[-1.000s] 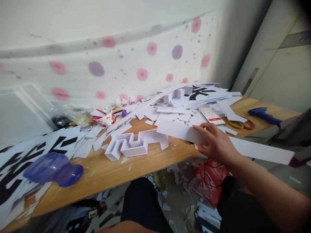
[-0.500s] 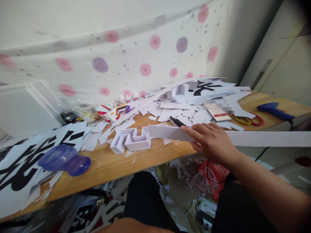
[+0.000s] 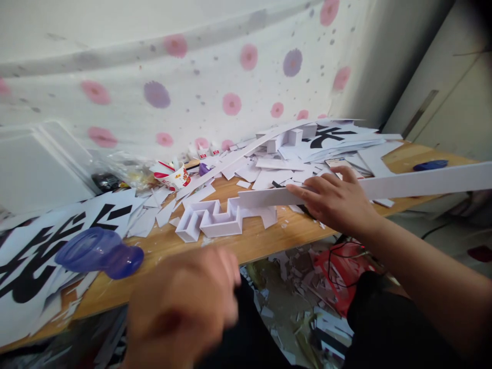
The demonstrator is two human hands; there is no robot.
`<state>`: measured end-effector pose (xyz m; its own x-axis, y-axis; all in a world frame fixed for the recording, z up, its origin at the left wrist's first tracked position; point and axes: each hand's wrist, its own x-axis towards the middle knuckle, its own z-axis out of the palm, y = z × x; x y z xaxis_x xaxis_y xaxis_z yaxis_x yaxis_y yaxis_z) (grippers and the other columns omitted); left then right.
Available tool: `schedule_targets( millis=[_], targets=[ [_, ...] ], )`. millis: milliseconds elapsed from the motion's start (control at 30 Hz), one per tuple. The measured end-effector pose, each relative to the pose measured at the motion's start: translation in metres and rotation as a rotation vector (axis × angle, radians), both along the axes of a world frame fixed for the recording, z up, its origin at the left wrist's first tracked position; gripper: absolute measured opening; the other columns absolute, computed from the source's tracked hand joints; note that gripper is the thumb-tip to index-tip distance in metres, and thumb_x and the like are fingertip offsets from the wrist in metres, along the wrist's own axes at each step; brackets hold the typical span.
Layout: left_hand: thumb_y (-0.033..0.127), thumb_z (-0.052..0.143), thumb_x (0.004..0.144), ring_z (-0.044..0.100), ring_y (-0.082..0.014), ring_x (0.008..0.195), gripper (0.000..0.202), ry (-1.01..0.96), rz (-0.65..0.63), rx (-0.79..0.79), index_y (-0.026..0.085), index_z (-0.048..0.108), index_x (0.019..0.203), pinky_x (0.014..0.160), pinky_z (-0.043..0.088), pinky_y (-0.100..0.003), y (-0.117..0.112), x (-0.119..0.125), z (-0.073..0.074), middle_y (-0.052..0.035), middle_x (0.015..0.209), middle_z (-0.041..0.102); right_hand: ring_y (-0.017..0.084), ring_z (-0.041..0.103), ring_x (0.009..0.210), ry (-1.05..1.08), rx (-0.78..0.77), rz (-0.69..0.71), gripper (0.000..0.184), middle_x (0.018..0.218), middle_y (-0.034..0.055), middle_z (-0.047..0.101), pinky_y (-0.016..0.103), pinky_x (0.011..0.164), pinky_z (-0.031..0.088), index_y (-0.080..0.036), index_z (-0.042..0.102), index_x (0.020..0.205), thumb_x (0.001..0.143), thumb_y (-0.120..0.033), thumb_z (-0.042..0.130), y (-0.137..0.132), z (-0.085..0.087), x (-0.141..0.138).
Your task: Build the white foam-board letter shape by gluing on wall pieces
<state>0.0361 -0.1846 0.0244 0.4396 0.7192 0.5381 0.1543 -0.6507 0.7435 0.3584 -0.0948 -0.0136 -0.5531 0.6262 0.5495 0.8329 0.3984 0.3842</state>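
My right hand grips a long white foam-board strip, its fingers over the top edge. The strip's left end meets an angular, open-topped white letter shell on the workbench; whether the two are joined I cannot tell. To the right the strip reaches out of view. A slim black tool shows only its tip behind the strip, and the rest is hidden. In the lower foreground, motion smears my left hand, which hangs in front of the bench edge; its fingers look curled, but what they hold, if anything, cannot be made out.
White offcuts cover the back of the wooden bench. A purple plastic vessel lies on printed sheets at left. A paper cup stands behind. A red stool and scraps are below.
My left hand has risen into view from the bottom edge. The strip's right part has swung upward with my right hand. It now covers most of the black tool and the blue glue gun.
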Motion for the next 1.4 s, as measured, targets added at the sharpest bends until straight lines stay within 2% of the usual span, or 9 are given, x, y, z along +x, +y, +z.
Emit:
schedule_targets(
  millis=[67,133,267,400,533,667,833,1167,1400],
  targets=[
    [0.021,0.060,0.083,0.059,-0.0158,0.064,0.013,0.026,0.263,0.168,0.031,0.068,0.085,0.064,0.049,-0.034,0.039,0.010,0.000,0.0011,0.069,0.064,0.020,0.054,0.086,-0.017,-0.007,0.023,0.042,0.099,0.0017,0.068,0.045,0.098,0.023,-0.030,0.052,0.131,0.090,-0.019,0.053,0.010,-0.003,0.000],
    [0.019,0.061,0.082,0.062,-0.0155,0.078,0.010,0.234,0.375,0.237,0.024,0.067,0.089,0.071,0.050,-0.030,0.081,0.013,-0.003,-0.0010,0.084,0.068,0.020,0.055,0.085,-0.019,-0.012,0.043,0.043,0.099,0.0011,0.068,0.046,0.099,0.022,-0.030,0.052,0.131,0.090,-0.019,0.053,0.015,-0.007,0.000],
    [0.024,0.059,0.084,0.064,-0.0180,0.094,0.025,0.550,0.322,0.176,0.022,0.066,0.108,0.081,0.051,-0.031,0.142,0.013,-0.010,-0.0038,0.105,0.070,0.020,0.055,0.085,0.017,-0.007,0.055,0.044,0.101,0.0015,0.068,0.048,0.099,0.023,-0.029,0.051,0.132,0.089,-0.019,0.055,0.017,-0.015,-0.002],
    [0.025,0.055,0.087,0.064,-0.0183,0.097,0.026,0.720,0.191,0.104,0.024,0.067,0.110,0.086,0.048,-0.033,0.169,0.026,-0.011,-0.0032,0.109,0.071,0.020,0.055,0.084,0.014,-0.010,0.069,0.044,0.100,0.0000,0.069,0.049,0.100,0.023,-0.030,0.051,0.132,0.089,-0.018,0.056,0.017,-0.013,-0.003],
    [0.028,0.057,0.086,0.063,-0.0189,0.093,0.024,0.861,0.061,0.060,0.025,0.067,0.108,0.079,0.046,-0.031,0.180,0.039,-0.016,-0.0018,0.104,0.071,0.020,0.056,0.084,0.022,-0.008,0.064,0.040,0.099,0.0002,0.069,0.048,0.101,0.023,-0.031,0.053,0.130,0.091,-0.020,0.054,0.018,-0.011,-0.004],
    [0.033,0.052,0.089,0.061,-0.0194,0.076,0.019,0.999,0.088,0.057,0.021,0.066,0.091,0.065,0.040,-0.029,0.181,0.041,-0.026,-0.0017,0.084,0.069,0.020,0.057,0.084,0.054,-0.039,0.052,0.038,0.098,0.0006,0.069,0.049,0.102,0.023,-0.033,0.054,0.128,0.093,-0.020,0.050,0.017,-0.011,-0.006],
    [0.029,0.048,0.091,0.059,-0.0192,0.075,0.017,0.967,0.102,0.060,0.021,0.062,0.085,0.064,0.037,-0.029,0.176,0.039,-0.031,-0.0014,0.081,0.066,0.021,0.057,0.084,0.022,-0.026,0.037,0.044,0.098,0.0004,0.068,0.052,0.100,0.024,-0.033,0.052,0.130,0.091,-0.014,0.050,0.013,-0.008,-0.007],
    [0.026,0.049,0.092,0.064,-0.0212,0.092,0.025,0.887,0.087,0.059,0.027,0.066,0.110,0.079,0.045,-0.032,0.174,0.039,-0.034,-0.0031,0.098,0.071,0.027,0.055,0.090,-0.027,-0.115,-0.024,0.053,0.106,0.0071,0.066,0.042,0.074,0.032,-0.030,0.036,0.142,0.091,-0.015,0.039,-0.013,-0.002,-0.016],
    [0.032,0.053,0.092,0.064,-0.0200,0.085,0.019,0.839,0.086,0.120,0.024,0.068,0.098,0.071,0.044,-0.030,0.172,0.039,-0.039,-0.0019,0.091,0.072,0.030,0.055,0.083,0.031,-0.212,-0.024,0.055,0.103,0.0090,0.065,0.042,0.069,0.037,-0.028,0.044,0.137,0.083,-0.019,0.045,-0.034,0.004,-0.024]
  ],
)
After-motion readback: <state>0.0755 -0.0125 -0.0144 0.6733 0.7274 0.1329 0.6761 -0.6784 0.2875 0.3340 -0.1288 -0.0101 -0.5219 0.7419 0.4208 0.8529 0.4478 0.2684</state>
